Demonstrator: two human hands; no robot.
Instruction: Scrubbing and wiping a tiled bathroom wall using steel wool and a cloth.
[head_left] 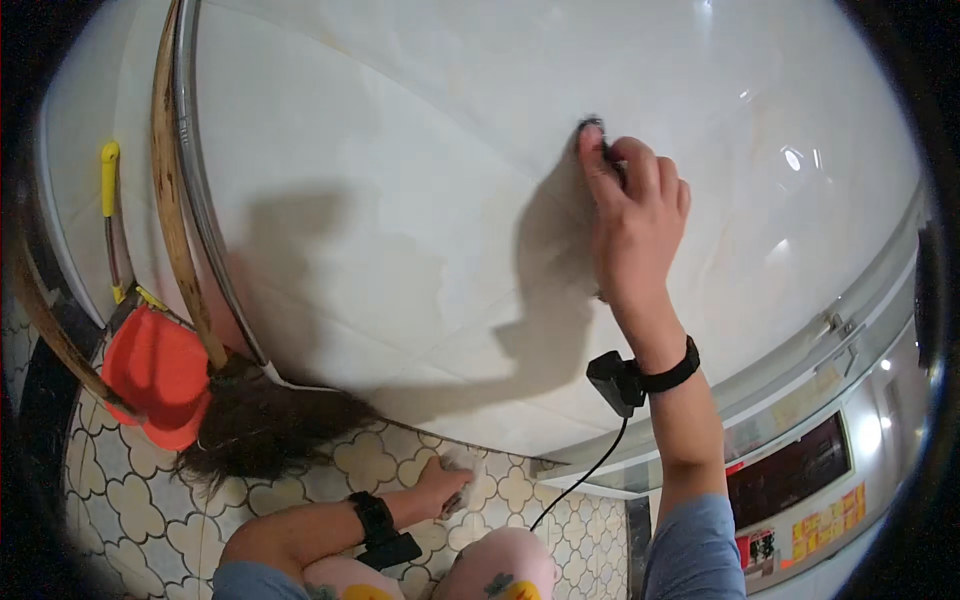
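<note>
My right hand (641, 225) is raised against the glossy white tiled wall (430, 210). Its fingers close round a small dark object (592, 124), mostly covered by thumb and fingers, so its kind is unclear. The object's top end is at or close to the tile surface. Lower down, above the patterned floor, my left hand (438, 488) grips a crumpled whitish cloth or tissue (461, 461). A black strap with a small box (612, 382) sits on my right wrist, a cable hanging from it. Another black strap (376, 520) circles my left wrist.
At the left, a dark-bristled broom (270, 420) with a wooden handle leans on the wall beside a metal pole (188, 130). A red dustpan (158, 370) and a yellow-handled tool (109, 180) stand nearby. A pale-framed door or window (790, 395) lies right. Flower-patterned tiles (130, 515) cover the floor.
</note>
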